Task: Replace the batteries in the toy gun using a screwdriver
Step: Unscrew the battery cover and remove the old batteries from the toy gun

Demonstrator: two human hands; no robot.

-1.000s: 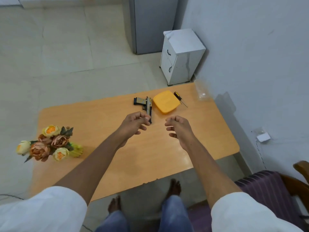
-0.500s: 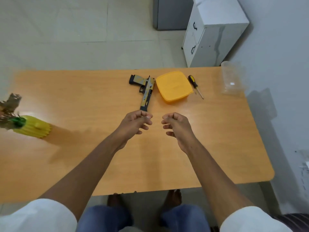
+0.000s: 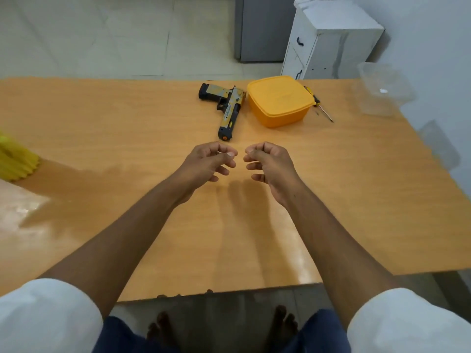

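Both my hands hover empty over the table (image 3: 102, 128), left hand (image 3: 207, 161) and right hand (image 3: 270, 164) loosely curled with fingers apart, clamped on nothing and not touching each other. The toy gun (image 3: 225, 108) lies flat at 12 o'clock from my hands, muzzle toward me, just beside the lidded orange container (image 3: 279, 100) at 1 o'clock, with the screwdriver (image 3: 319, 103) partly hidden behind that box. Risk, as I judge it: reaching past the container for the screwdriver could knock the box or roll the tool off the far edge; battery cover not visible from here.
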